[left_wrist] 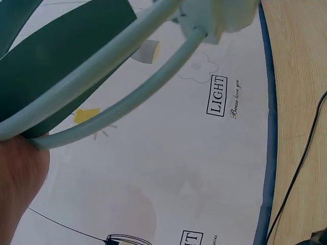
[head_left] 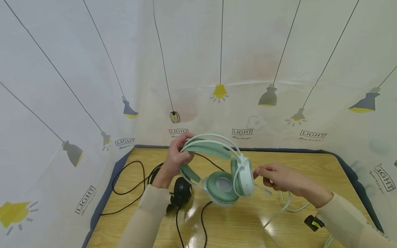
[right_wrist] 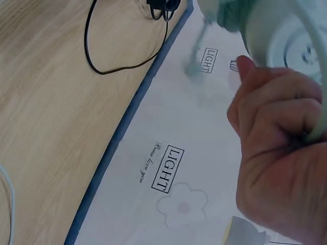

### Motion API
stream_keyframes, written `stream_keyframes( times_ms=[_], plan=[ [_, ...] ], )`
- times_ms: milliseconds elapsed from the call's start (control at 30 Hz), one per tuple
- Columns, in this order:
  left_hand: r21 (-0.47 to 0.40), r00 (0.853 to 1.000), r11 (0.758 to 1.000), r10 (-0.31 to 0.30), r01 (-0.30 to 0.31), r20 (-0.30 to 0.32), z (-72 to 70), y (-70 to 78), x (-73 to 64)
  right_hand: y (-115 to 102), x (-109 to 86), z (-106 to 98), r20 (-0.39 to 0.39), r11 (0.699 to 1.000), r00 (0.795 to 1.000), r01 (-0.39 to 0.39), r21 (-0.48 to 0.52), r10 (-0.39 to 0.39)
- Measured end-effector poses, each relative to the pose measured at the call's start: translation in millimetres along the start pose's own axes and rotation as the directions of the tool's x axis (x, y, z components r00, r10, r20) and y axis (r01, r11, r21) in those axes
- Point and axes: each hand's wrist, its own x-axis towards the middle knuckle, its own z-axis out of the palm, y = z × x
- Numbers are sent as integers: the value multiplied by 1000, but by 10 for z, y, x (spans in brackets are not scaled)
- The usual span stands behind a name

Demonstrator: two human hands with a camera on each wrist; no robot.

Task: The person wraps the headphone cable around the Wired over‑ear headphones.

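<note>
Mint-green over-ear headphones (head_left: 221, 187) are held up above the table. My left hand (head_left: 177, 156) grips them by the headband (head_left: 211, 148), at the left of its arch; the left wrist view shows the thumb side of this hand (left_wrist: 20, 176) against the band's tubes. At the right ear cup (head_left: 247, 177) is my right hand (head_left: 280, 177), its fingers curled round the pale green cable (right_wrist: 317, 76). A thin microphone boom (right_wrist: 196, 51) sticks out beside that cup, blurred in the right wrist view.
Black headphones (head_left: 182, 192) lie on the wooden table (head_left: 235, 227) below my left wrist, and their black cable (head_left: 136, 193) loops out to the left. More pale green cable (head_left: 294, 209) lies at the right, near a small black item (head_left: 314, 223). A lamp-printed cloth (head_left: 198, 69) walls the back and sides.
</note>
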Motion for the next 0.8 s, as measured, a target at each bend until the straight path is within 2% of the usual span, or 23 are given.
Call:
stream_keyframes(
  times_ms=[100, 200, 267, 367, 433, 500, 600, 667, 733, 800],
  plan=[
    [-82, 999, 997, 2, -5, -34, -20, -1, -8, 30, 25, -2, -61, 999, 998, 34, -7, -34],
    [-178, 1000, 984, -2, 1, -8, -36, -3, -11, 45, 44, -18, -150, 991, 982, 105, -77, -116],
    [-234, 1000, 972, -5, 12, 30, -38, -9, -13, 43, 42, -29, -225, 974, 955, 158, -164, -193],
    [-315, 996, 948, -19, 45, 86, -30, -32, -23, 19, 26, -37, -308, 928, 899, 218, -303, -312],
    [-365, 992, 928, -36, 77, 120, -18, -58, -37, -6, 28, -36, -328, 891, 863, 253, -378, -385],
    [-405, 987, 907, -57, 115, 151, 3, -96, -50, -32, 42, -32, -324, 870, 847, 277, -408, -422],
    [-454, 976, 875, -84, 168, 200, 59, -167, -65, -57, 84, -15, -302, 860, 849, 291, -418, -434],
    [-490, 970, 850, -90, 194, 227, 105, -220, -71, -62, 120, 5, -284, 865, 862, 287, -411, -421],
    [-528, 964, 823, -84, 208, 250, 156, -267, -71, -47, 161, 33, -251, 872, 873, 310, -379, -419],
    [-581, 962, 785, -68, 215, 265, 206, -311, -68, -17, 199, 62, -220, 891, 887, 332, -309, -406]
  ],
)
